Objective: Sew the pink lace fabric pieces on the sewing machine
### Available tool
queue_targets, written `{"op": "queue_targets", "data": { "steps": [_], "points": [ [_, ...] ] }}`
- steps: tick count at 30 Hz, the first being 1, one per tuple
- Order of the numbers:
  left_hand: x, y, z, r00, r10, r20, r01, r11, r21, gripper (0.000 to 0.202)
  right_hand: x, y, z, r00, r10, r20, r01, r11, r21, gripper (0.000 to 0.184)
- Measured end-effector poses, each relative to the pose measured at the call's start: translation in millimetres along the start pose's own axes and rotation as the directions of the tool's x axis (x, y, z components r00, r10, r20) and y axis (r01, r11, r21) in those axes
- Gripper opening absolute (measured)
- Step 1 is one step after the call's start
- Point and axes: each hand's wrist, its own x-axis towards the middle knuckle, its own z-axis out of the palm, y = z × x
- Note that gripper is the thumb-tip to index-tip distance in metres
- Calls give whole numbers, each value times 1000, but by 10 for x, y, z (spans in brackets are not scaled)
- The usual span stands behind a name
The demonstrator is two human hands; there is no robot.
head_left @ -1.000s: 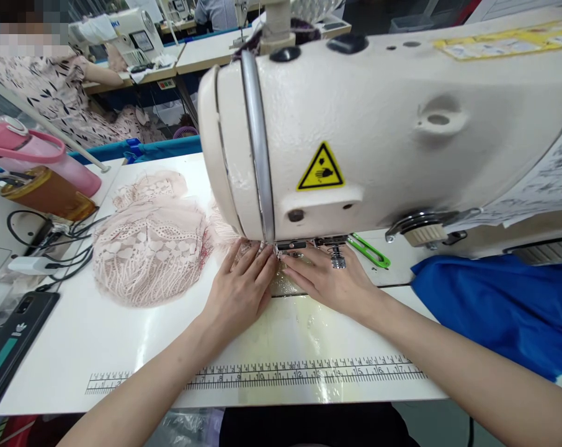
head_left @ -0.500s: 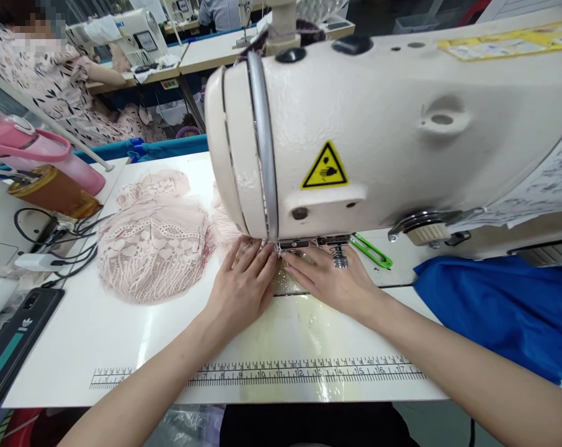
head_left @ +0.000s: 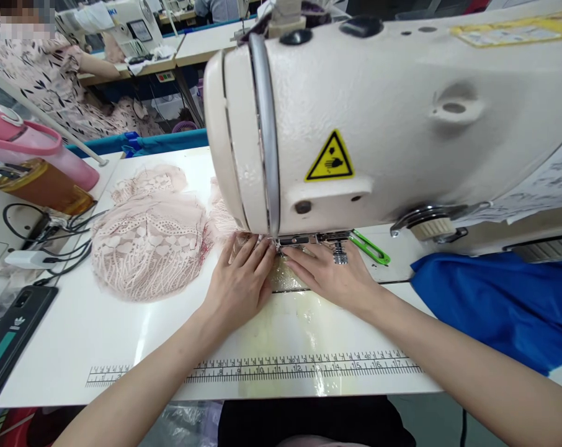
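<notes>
My left hand (head_left: 241,282) lies flat with its fingers stretched forward, pressing pale pink lace fabric (head_left: 223,214) to the bed left of the presser foot. My right hand (head_left: 334,276) rests to the right of the foot, fingers extended and its tips partly hidden beneath the sewing machine (head_left: 378,130). Between the two hands, the needle area is small and largely covered. A finished-looking pile of pink lace pieces (head_left: 148,248) with some reddish threads sits on the white table to the left. Green thread snips (head_left: 370,247) lie just beyond my right hand.
Blue cloth (head_left: 495,304) is heaped at the right. Along the left edge are a phone (head_left: 18,341), cables, an amber cup (head_left: 46,186) and a pink bottle (head_left: 53,155). A ruler strip (head_left: 257,369) runs along the table front. Another person (head_left: 71,81) sits at a machine behind.
The view has shifted slightly, so the machine head looks a little higher and larger. Both hands stay beside the presser foot in nearly the same pose.
</notes>
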Motion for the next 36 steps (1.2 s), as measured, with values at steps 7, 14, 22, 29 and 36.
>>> {"op": "queue_targets", "data": {
  "steps": [7,14,22,29,36],
  "points": [
    [14,5,-4,1000,-13,12,13,1000,2,49,-10,42,-12,993,17,118,-16,1000,-4,32],
    [25,14,-20,999,-25,24,26,1000,-18,49,19,55,-35,999,5,52,-5,1000,-7,32],
    [36,12,-20,999,-23,23,23,1000,-1,50,53,85,-13,1000,19,6,-19,1000,-13,32],
    [36,43,-66,999,-28,40,28,1000,5,51,94,126,-19,999,38,-32,-37,998,43,35],
    [316,-221,-86,984,-155,91,159,986,-44,34,53,157,28,995,43,-92,-38,997,61,36]
  ]
}}
